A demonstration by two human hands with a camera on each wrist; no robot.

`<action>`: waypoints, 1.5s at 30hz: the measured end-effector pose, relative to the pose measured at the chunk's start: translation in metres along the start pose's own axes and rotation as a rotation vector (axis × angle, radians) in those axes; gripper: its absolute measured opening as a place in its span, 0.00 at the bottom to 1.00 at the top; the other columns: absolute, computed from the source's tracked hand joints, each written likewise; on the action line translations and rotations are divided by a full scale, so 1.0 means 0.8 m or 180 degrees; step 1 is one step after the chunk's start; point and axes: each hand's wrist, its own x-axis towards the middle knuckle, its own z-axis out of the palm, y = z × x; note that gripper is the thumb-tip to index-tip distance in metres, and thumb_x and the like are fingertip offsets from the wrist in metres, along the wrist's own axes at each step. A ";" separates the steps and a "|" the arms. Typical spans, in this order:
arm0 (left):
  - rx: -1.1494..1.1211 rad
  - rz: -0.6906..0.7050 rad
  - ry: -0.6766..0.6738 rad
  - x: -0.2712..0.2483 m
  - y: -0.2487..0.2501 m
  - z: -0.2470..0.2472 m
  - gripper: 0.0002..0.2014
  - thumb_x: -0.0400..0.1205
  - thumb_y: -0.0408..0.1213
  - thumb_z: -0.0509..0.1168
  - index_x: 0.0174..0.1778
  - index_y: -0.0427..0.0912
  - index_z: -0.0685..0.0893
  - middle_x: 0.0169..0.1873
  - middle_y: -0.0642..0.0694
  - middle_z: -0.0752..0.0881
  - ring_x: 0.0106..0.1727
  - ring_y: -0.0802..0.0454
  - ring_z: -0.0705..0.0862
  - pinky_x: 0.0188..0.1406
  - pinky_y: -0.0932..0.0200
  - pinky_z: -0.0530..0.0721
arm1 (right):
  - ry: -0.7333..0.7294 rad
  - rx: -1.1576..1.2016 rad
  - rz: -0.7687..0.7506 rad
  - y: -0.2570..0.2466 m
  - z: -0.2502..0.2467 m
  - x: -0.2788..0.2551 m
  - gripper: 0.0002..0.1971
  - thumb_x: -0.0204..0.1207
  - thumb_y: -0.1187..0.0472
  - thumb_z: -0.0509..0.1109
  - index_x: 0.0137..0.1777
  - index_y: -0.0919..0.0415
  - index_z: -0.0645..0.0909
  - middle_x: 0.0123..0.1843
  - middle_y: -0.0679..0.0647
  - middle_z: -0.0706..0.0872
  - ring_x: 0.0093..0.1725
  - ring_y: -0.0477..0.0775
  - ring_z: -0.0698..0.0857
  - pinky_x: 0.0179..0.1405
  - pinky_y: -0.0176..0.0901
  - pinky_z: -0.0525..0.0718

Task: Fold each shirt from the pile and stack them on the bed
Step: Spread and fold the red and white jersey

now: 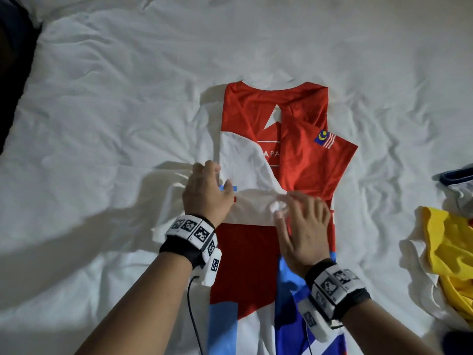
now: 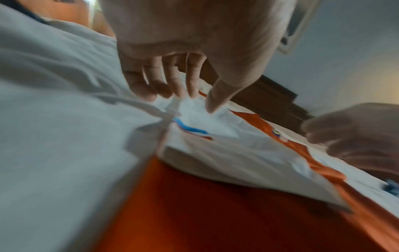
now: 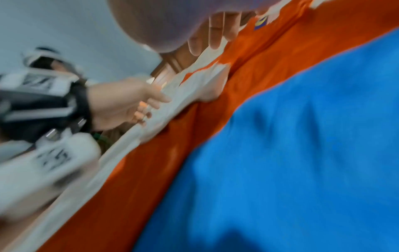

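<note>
I am standing at the edge of a bed (image 1: 102, 124) covered in a wrinkled white sheet, looking down at my two bare hands. Nearest me, the blue and white hem end of a shirt (image 1: 250, 252) is lying flat, its red body and collar running away from me.

My left hand (image 1: 207, 193) is pinching the white sleeve at the shirt's left edge, fingers and thumb curled onto the cloth. My right hand (image 1: 302, 226) is resting just beside it on the shirt's middle, fingers spread and relaxed, its grip released. The tips look blurred, so I cannot tell whether they are touching the sleeve's end.

Farther up, the right side of the shirt is already lying folded inward, with a small flag patch (image 1: 324, 138) showing on it. Off to my right, near the bed's edge, a yellow shirt (image 1: 448, 252) and other crumpled clothes are waiting in a pile.

I judge this shirt about half folded: the left sleeve is being brought in, the lengthwise fold is not yet made, and no finished stack is showing.

The left wrist view is showing my fingertips (image 2: 179, 92) closing on the sleeve cloth, which the head view hides behind my knuckles. The right wrist view is showing my right fingers straight above the fabric.
</note>
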 end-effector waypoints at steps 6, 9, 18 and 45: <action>0.0093 0.1853 -0.0119 -0.027 0.082 0.041 0.04 0.78 0.40 0.71 0.43 0.44 0.85 0.42 0.43 0.80 0.46 0.39 0.81 0.39 0.45 0.83 | 0.0859 0.0083 0.0801 0.094 -0.027 0.104 0.17 0.82 0.54 0.64 0.67 0.61 0.81 0.72 0.64 0.79 0.72 0.71 0.75 0.74 0.57 0.66; 0.0544 0.2429 -0.0528 -0.040 0.122 0.071 0.14 0.75 0.51 0.73 0.48 0.46 0.87 0.48 0.43 0.80 0.52 0.38 0.79 0.45 0.45 0.80 | 0.0288 0.0122 0.1162 0.122 -0.046 0.148 0.22 0.83 0.52 0.63 0.75 0.57 0.76 0.81 0.61 0.73 0.82 0.66 0.66 0.82 0.62 0.59; 0.0567 0.2078 -0.0259 -0.047 0.150 0.105 0.03 0.77 0.41 0.72 0.40 0.48 0.86 0.43 0.43 0.80 0.45 0.38 0.79 0.41 0.45 0.73 | -0.0293 -0.0238 0.1343 0.123 -0.080 0.171 0.10 0.85 0.49 0.62 0.49 0.53 0.79 0.49 0.53 0.83 0.56 0.61 0.80 0.70 0.59 0.65; 0.0552 0.1742 0.0217 -0.067 0.073 0.051 0.13 0.88 0.48 0.62 0.50 0.43 0.86 0.46 0.43 0.82 0.48 0.41 0.78 0.46 0.39 0.79 | -0.0314 0.0741 0.2260 0.093 -0.054 0.036 0.14 0.77 0.42 0.68 0.51 0.51 0.84 0.53 0.52 0.87 0.59 0.60 0.82 0.62 0.54 0.81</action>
